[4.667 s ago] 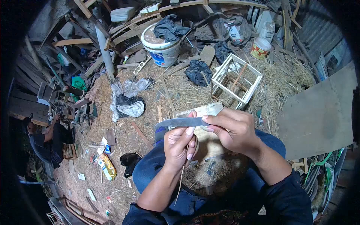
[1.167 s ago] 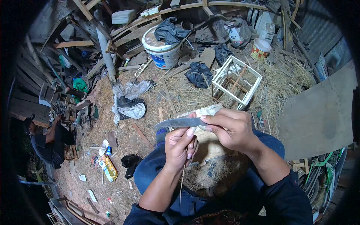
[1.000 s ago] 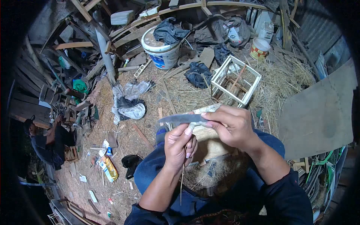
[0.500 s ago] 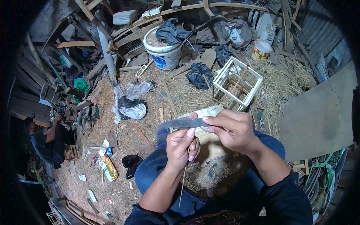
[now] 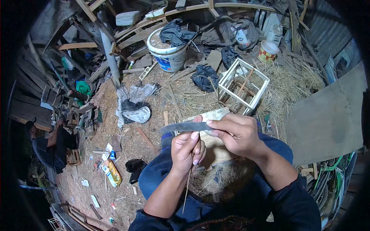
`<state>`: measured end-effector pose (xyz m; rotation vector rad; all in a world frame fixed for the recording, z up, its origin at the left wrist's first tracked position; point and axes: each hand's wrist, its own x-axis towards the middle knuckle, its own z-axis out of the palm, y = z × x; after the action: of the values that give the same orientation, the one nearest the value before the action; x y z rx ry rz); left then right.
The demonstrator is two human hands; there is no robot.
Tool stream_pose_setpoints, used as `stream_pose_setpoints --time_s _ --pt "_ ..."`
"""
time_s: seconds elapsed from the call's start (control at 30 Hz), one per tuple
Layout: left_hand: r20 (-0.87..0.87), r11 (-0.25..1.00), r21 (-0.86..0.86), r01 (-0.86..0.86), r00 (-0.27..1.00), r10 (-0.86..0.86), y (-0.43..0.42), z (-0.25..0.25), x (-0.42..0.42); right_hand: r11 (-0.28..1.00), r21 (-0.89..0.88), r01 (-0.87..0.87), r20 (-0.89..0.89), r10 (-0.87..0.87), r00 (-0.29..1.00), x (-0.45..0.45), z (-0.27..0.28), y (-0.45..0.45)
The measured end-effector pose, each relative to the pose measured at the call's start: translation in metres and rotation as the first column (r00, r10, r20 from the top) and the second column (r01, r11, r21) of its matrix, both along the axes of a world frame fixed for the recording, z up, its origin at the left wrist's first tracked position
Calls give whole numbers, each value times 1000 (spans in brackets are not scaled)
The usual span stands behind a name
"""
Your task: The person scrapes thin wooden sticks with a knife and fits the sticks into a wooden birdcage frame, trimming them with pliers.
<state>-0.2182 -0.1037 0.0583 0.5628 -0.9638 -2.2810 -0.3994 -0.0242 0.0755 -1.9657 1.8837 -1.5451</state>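
In the head view my right hand (image 5: 239, 133) is closed on a knife (image 5: 181, 127) with a broad grey blade that points left. Its handle is hidden in the fingers. My left hand (image 5: 186, 151) pinches a thin stick (image 5: 186, 192), whose long end hangs down below the fist. The blade lies across the top of the stick, close against the left thumb and fingertips. Under both hands a pale wooden board (image 5: 216, 148) sits between my knees.
A white-framed wire cage (image 5: 261, 94) stands ahead on straw. Behind are a large white bucket (image 5: 169, 61) and a smaller tub (image 5: 268, 54). A flat sheet (image 5: 327, 119) leans at right. Another person (image 5: 48, 148) sits at far left. Scraps and wrappers litter the ground.
The knife and right hand have shifted slightly left. The hanging end of the stick has swung a little left; the left hand has barely moved.
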Motion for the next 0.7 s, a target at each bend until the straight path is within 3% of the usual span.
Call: stream_pose_setpoints --time_s 0.4,0.47,0.7 --pt "-52 1000 11 5 999 -5 -4 -6 0 999 34 29 15 -30 999 -5 -1 -4" --pt "-64 1000 3 5 998 -4 -3 -10 1 996 -32 80 117 -76 990 -8 -5 -6" --pt "19 1000 -11 -14 1000 14 -4 -6 0 999 0 42 -28 -42 999 0 0 0"
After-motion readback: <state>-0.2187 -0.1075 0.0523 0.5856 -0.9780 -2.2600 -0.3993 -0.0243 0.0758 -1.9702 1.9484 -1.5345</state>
